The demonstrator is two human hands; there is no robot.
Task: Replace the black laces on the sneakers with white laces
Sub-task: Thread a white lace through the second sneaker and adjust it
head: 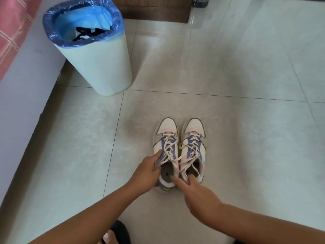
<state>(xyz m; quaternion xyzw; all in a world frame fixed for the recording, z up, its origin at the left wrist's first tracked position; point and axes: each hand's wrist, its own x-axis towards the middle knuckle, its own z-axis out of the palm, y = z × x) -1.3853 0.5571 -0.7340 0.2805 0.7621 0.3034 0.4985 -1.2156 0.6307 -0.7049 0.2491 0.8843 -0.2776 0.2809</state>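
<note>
Two white sneakers with purple and pink panels stand side by side on the tiled floor, toes pointing away: the left sneaker point(166, 138) and the right sneaker point(193, 138). Both carry white laces point(169, 148). My left hand point(147, 171) grips the left sneaker's outer side near the collar, thumb at the opening. My right hand point(195, 189) hooks its fingers into the collars of both shoes, index finger in the left shoe's opening. Black laces point(88, 33) lie inside the bin.
A white bin point(98, 67) with a blue liner stands on the floor to the far left. A bed edge with pink checked cloth point(12, 32) runs along the left. Wooden furniture point(154, 9) sits at the back. My foot in a black sandal point(116, 233) is at the bottom.
</note>
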